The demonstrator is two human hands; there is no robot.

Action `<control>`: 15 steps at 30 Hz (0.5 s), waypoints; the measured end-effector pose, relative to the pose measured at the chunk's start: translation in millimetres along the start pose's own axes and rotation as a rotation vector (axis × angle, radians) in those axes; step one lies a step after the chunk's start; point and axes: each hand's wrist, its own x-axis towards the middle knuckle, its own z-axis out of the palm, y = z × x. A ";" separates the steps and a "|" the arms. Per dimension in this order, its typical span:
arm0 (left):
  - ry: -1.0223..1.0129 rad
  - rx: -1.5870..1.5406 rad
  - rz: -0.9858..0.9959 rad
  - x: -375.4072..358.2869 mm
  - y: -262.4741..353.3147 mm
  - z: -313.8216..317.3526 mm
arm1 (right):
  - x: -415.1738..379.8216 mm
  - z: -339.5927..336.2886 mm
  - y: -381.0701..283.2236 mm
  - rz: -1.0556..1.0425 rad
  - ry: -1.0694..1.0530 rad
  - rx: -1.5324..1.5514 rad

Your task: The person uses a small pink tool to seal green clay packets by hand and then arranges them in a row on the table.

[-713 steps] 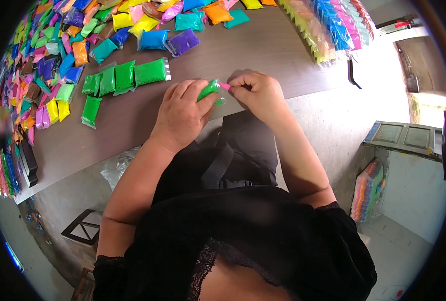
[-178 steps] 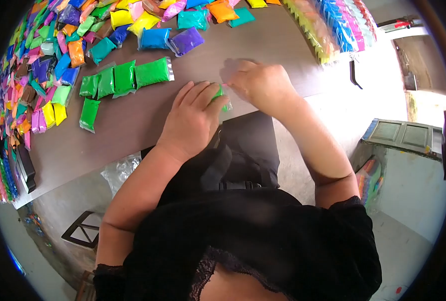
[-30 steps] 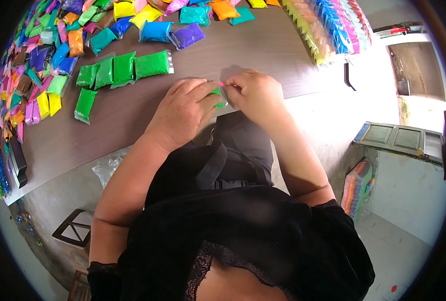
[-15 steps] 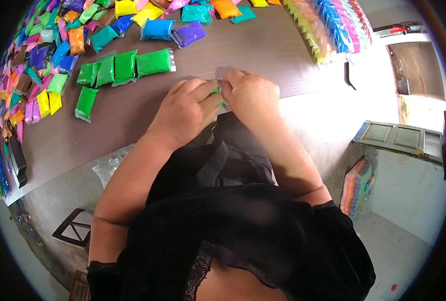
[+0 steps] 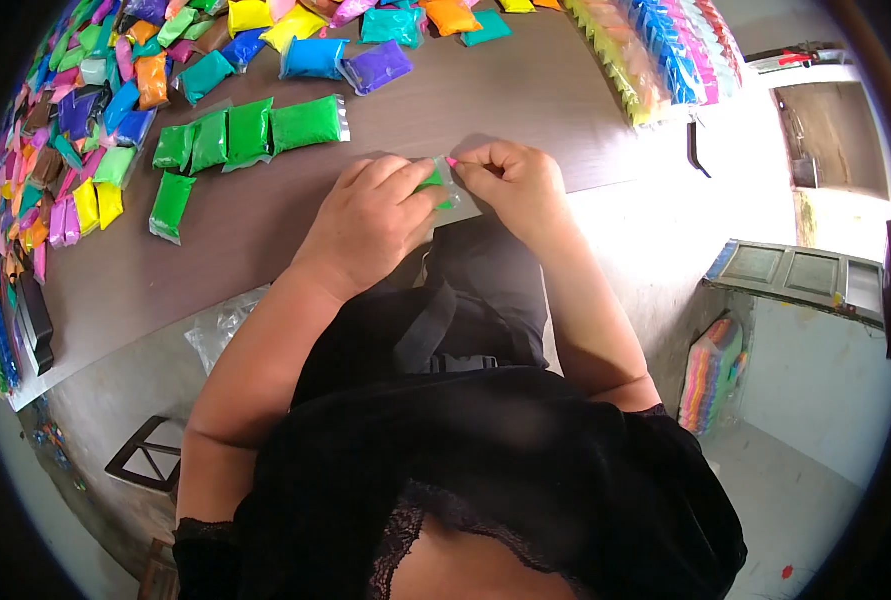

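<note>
My left hand (image 5: 365, 225) grips a small bag of green powder (image 5: 433, 183) at the near edge of the brown table (image 5: 525, 100). My right hand (image 5: 510, 185) pinches the bag's clear top, where a tiny pink bit (image 5: 451, 161) shows at my fingertips. Most of the bag is hidden under my fingers. A row of filled green bags (image 5: 255, 130) lies on the table to the left of my hands, with one more green bag (image 5: 170, 205) below it.
A heap of many coloured powder bags (image 5: 75, 110) covers the table's left and far side. Stacked packs (image 5: 665, 50) lie at the far right. A black tool (image 5: 697, 150) hangs off the right edge. Clear plastic bags (image 5: 227, 325) sit below the table edge.
My right hand has drawn slightly right from the bag's top, and the pink bit shows again at my fingertips. My left hand keeps its hold.
</note>
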 end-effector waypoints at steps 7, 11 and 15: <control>0.007 0.021 0.013 0.0 -0.5 -0.3 | 0.1 0.2 -2.2 -0.049 0.001 -0.051; 0.006 0.029 0.013 -0.3 -1.1 0.7 | 0.5 0.7 -2.6 -0.076 -0.016 -0.032; -0.010 0.023 0.003 -0.2 -0.1 -1.3 | 1.0 1.9 -2.3 -0.127 -0.025 0.022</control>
